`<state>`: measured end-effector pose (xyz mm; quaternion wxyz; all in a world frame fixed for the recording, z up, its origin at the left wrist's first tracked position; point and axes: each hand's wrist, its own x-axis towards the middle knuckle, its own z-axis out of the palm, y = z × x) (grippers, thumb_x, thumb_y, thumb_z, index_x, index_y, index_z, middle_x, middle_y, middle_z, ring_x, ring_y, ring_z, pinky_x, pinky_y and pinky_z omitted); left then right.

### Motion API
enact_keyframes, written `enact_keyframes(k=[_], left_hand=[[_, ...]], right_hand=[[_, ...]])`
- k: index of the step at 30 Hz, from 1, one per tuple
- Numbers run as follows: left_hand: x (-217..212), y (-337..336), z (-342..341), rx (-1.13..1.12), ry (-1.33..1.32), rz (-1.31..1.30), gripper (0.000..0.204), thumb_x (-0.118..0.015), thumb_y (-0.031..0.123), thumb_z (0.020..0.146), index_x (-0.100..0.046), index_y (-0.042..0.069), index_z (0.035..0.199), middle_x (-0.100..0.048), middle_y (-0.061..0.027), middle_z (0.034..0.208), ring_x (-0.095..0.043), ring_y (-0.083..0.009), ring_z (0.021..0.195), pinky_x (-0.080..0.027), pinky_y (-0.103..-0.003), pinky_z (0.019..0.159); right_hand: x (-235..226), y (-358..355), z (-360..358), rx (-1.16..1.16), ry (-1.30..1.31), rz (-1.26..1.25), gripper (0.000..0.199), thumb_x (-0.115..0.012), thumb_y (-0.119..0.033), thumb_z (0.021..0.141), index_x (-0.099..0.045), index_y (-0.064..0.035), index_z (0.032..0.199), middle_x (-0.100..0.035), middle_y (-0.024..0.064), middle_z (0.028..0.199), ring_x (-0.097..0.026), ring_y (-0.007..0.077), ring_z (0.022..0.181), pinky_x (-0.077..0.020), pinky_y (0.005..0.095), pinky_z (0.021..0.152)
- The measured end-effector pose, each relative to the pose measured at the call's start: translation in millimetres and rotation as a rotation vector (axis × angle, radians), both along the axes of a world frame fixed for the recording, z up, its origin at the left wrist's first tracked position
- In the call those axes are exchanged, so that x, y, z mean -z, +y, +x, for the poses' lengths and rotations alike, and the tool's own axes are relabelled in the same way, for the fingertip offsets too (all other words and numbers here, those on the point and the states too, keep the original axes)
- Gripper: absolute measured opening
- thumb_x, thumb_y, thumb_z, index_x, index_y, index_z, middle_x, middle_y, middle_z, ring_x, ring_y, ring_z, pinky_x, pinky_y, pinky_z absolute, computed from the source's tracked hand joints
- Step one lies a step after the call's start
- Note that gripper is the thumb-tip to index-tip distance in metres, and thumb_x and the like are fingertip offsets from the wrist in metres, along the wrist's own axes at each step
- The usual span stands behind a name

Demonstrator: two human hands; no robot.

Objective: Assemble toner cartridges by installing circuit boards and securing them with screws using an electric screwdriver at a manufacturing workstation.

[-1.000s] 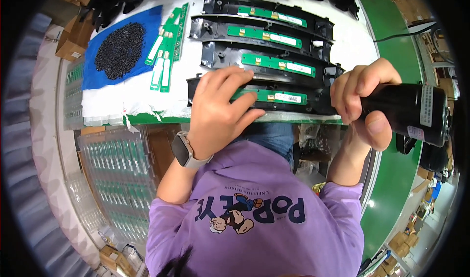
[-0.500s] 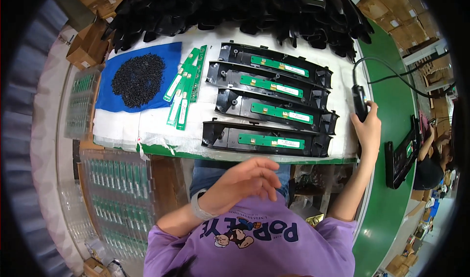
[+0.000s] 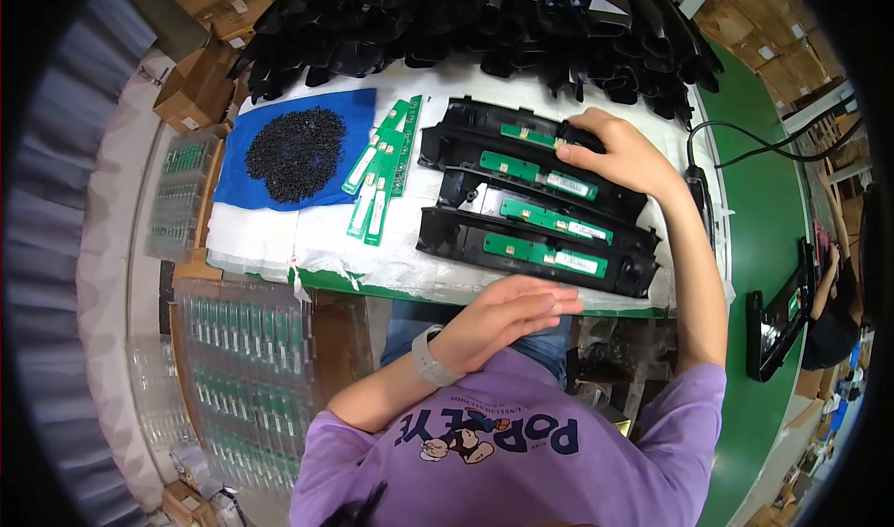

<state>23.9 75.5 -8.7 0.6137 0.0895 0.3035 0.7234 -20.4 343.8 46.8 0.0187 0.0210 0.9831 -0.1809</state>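
Note:
Several long black plastic housings lie in a stack of rows on the white-covered table, each with a green circuit board inside. My right hand reaches over the far housings at their right end. Its fingers curl over the farthest one's edge, with the thumb near the board's end; the grip is partly hidden. By the table's front edge, my left hand is held with fingers stretched out, close to the nearest housing and holding nothing. A black corded electric screwdriver rests right of the housings, behind my right forearm.
Left of the housings lie loose green boards and a heap of small black screws on a blue cloth. Many black plastic parts pile up at the back. Clear trays of boards stand at lower left. Another person works far right.
My right hand has let go of the screwdriver and moved left onto the far housings. The housings now sit tilted and closer together. My left hand has shifted right, fingers straighter.

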Motion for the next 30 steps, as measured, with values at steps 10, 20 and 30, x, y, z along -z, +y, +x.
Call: enact_keyframes(k=[10, 20, 30], left_hand=[[-13, 6, -2, -0.02, 0.138, -0.127, 0.035, -0.059, 0.007, 0.09, -0.05, -0.005, 0.121, -0.06, -0.0118, 0.116, -0.058, -0.0187, 0.111, -0.046, -0.028, 0.093], [-44, 101, 63, 0.226, 0.927, -0.04, 0.044, -0.061, -0.005, 0.078, -0.051, -0.004, 0.121, -0.061, -0.011, 0.113, -0.058, -0.0211, 0.105, -0.045, -0.033, 0.094], [-17, 336, 322, 0.982, 1.099, 0.612, 0.057, -0.081, 0.021, 0.057, -0.065, -0.005, 0.104, -0.069, -0.0187, 0.095, -0.067, -0.0263, 0.085, -0.053, -0.033, 0.076]], right_hand=[[-26, -23, 78, -0.309, -0.416, -1.015, 0.079, -0.08, -0.038, 0.071, -0.043, 0.0053, 0.126, -0.061, 0.015, 0.112, -0.058, 0.0203, 0.101, -0.0458, 0.0305, 0.09], [19, -48, 269, 0.427, 0.395, -1.162, 0.097, -0.086, -0.03, 0.062, -0.035, 0.0033, 0.137, -0.053, 0.0148, 0.124, -0.049, 0.0218, 0.116, -0.0365, 0.0314, 0.101], [28, -11, 584, 1.288, 1.299, -1.344, 0.038, -0.067, -0.027, 0.086, -0.058, -0.002, 0.113, -0.066, 0.0082, 0.103, -0.064, 0.0201, 0.09, -0.0539, 0.0337, 0.08]])
